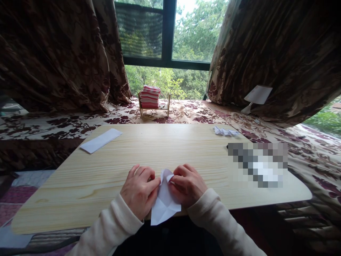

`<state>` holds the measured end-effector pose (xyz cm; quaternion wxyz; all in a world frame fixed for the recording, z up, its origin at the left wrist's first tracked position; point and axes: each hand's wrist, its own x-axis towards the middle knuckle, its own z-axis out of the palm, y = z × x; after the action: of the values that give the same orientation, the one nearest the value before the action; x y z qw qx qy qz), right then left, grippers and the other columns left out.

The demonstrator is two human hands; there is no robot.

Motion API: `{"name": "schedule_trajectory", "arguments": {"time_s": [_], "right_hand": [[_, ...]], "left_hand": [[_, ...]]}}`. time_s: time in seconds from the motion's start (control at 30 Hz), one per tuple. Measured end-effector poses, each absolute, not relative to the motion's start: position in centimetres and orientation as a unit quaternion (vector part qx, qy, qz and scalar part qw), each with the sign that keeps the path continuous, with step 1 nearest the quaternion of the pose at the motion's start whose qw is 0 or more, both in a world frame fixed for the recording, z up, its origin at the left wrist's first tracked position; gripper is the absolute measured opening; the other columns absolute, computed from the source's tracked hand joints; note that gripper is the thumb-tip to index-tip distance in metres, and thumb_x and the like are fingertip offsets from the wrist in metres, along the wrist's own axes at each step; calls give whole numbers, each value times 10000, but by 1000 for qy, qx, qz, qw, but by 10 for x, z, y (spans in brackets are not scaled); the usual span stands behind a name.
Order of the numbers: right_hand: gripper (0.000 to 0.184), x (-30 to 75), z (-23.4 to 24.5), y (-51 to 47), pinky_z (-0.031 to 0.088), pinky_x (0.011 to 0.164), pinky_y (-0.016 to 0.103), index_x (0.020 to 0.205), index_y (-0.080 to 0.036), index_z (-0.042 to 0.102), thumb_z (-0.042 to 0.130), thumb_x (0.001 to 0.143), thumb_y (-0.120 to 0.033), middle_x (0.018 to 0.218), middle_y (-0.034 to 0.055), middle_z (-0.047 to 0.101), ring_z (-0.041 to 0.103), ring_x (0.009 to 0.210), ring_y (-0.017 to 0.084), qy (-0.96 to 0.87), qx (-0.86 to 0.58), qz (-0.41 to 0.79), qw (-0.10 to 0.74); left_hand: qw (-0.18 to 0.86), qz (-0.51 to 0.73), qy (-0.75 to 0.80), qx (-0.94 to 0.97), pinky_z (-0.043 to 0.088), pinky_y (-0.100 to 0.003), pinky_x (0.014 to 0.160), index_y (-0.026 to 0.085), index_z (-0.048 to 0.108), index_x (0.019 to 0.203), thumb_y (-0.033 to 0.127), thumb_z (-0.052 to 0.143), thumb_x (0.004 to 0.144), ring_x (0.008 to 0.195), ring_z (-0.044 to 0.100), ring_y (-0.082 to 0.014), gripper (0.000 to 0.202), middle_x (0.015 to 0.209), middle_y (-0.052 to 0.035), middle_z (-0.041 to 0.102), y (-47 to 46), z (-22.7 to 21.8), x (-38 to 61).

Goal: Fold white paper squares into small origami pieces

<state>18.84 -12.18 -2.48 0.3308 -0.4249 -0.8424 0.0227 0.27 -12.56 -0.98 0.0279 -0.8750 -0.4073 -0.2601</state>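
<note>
A creased sheet of white paper [165, 204] is held between my two hands at the near edge of the wooden table [128, 149]. Its top curls up into a fold, and its lower end hangs past the table edge. My left hand [141, 188] pinches the paper's left side between thumb and fingers. On the opposite side, my right hand [187, 184] grips the curled upper right part, fingers bent. Some fingertips are hidden behind the paper and the hands.
A strip of white paper [101, 140] lies at the table's far left. Several folded paper pieces [226, 131] sit at the far right, beyond a blurred-out item [257, 165]. Behind the table are a small rack [168, 106] with striped cloths [150, 96] and a white lamp [258, 95].
</note>
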Motion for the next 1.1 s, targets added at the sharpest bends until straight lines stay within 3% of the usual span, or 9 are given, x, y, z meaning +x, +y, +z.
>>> {"name": "schedule_trajectory", "arguments": {"time_s": [0.2,0.5,0.73,1.1], "right_hand": [[101,186,-23,-122,371,647,301,601,-172,610,575,692,-200,686,38,548,430,682,153,-848,-421,27,321],[139,187,-23,-123,367,634,308,797,-223,676,550,742,-242,693,42,540,426,687,164,-862,-387,28,327],[158,188,-23,-123,368,652,311,846,-241,683,559,754,-270,717,37,531,429,698,162,-859,-391,45,326],[158,187,-20,-125,371,642,305,794,-214,672,521,750,-206,707,39,517,426,688,163,-858,-395,53,324]], "left_hand": [[46,-255,-396,-881,290,-487,912,203,610,722,194,403,796,824,478,-195,220,765,-39,537,-126,-9,3],[52,-251,-405,-878,259,-490,947,208,610,713,178,416,780,875,477,-199,207,804,-40,551,-127,-12,2],[8,-264,-392,-881,317,-457,882,194,608,735,214,416,776,845,477,-200,198,824,-50,546,-126,-10,-5],[53,-249,-397,-882,286,-491,922,227,621,840,174,394,789,866,477,-206,238,830,-48,543,-130,-13,-4]]}}
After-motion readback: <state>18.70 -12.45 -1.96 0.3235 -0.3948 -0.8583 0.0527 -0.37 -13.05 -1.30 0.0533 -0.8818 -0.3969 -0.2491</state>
